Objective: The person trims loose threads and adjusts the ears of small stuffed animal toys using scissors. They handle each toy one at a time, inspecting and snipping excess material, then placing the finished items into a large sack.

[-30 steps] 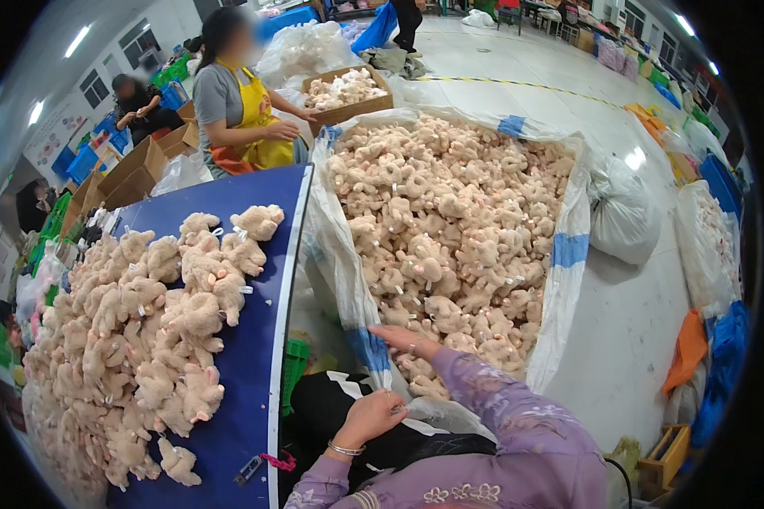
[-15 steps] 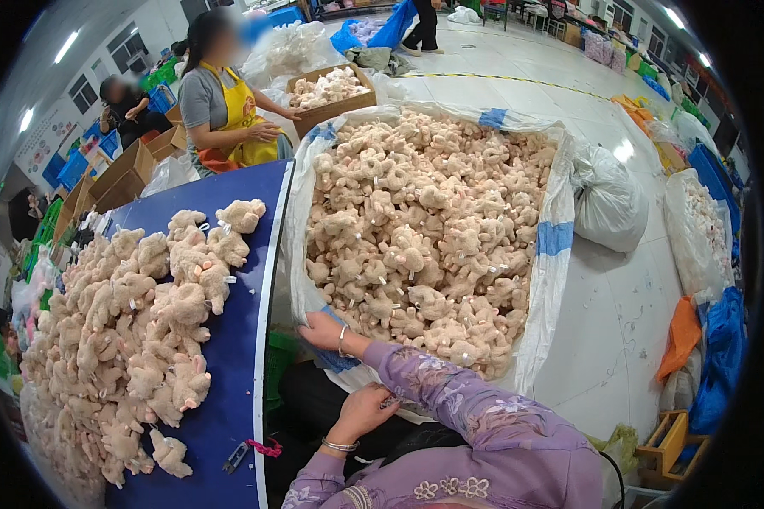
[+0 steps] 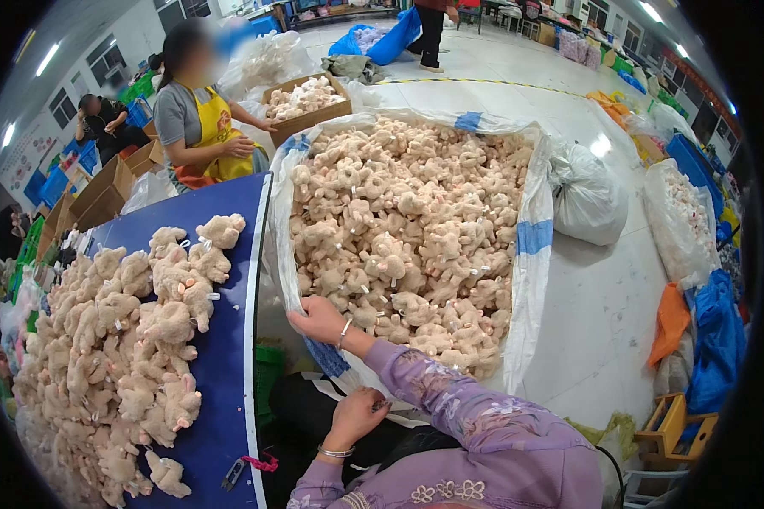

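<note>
A big white woven sack (image 3: 530, 280) with blue bands stands open in front of me, full of small beige plush toys (image 3: 407, 229) with white tags. My right hand (image 3: 321, 322) reaches across to its near left edge, fingers closed on the rim. Lower down, by my lap, my left hand (image 3: 356, 417) is curled closed at the sack's near side; a small dark thing shows at its fingertips, too little to name. On the blue table (image 3: 221, 356) to the left lies a heap of similar plush toys (image 3: 102, 339).
Thread snips (image 3: 233, 473) with a pink cord lie near the table's edge. A green crate (image 3: 267, 382) sits beneath. A co-worker in a yellow apron (image 3: 216, 131) is beside a carton of plush pieces (image 3: 310, 102). To the right are a tied white bag (image 3: 590, 195) and a wooden rack (image 3: 675, 428).
The whole view has shifted a little, so the sack and table appear farther left. My right hand stays on the sack's rim. The co-worker's near hand has lowered.
</note>
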Motion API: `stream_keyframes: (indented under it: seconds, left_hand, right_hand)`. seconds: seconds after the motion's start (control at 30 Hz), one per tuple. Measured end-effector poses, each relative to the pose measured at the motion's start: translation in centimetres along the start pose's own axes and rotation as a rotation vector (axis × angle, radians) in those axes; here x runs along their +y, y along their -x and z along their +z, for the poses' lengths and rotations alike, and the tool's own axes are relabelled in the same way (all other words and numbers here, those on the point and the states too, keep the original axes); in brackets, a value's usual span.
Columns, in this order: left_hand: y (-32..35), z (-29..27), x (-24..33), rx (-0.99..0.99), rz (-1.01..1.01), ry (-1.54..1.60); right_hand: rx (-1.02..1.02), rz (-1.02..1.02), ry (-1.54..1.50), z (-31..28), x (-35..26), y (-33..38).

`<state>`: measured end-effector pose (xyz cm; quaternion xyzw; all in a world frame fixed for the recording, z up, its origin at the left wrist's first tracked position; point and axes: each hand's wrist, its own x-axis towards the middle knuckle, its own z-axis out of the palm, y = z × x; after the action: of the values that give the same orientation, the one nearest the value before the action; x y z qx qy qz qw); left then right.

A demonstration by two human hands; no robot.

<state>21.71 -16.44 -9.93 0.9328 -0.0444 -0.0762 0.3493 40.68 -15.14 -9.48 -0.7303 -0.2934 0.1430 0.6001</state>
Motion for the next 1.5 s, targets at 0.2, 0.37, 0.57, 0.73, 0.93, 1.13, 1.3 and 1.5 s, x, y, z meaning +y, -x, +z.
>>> stream_keyframes:
  seconds: [0.2, 0.37, 0.57, 0.73, 0.93, 1.13, 1.3, 1.5]
  left_hand:
    - [0.2, -0.3, 0.4, -0.020, 0.034, -0.013]
    - [0.6, 0.1, 0.1, 0.021, 0.067, -0.011]
    - [0.8, 0.4, -0.6, 0.006, 0.112, 0.004]
    - [1.2, 0.1, -0.3, 0.002, 0.097, 0.008]
    - [1.6, 0.4, -0.8, 0.032, 0.110, -0.017]
    - [1.4, 0.7, -0.7, 0.017, 0.099, -0.009]
    - [1.4, 0.6, -0.6, 0.065, 0.112, -0.022]
    - [1.0, 0.2, 0.1, 0.017, 0.107, -0.016]
  right_hand:
    - [-0.130, -0.052, -0.014, -0.5, 0.3, 1.9]
    - [-0.153, -0.034, 0.018, -0.8, 0.2, 3.5]
    - [-0.087, 0.012, -0.008, -1.0, 0.8, 5.0]
    - [-0.154, 0.115, 0.033, -0.6, 3.4, 6.2]
    - [-0.147, 0.133, -0.195, 0.2, 2.3, 7.3]
    - [-0.109, 0.045, -0.049, -0.6, 2.5, 7.5]
    - [-0.113, 0.083, -0.055, 0.6, 3.4, 7.2]
    - [-0.118, 0.081, -0.033, 0.2, 3.9, 7.8]
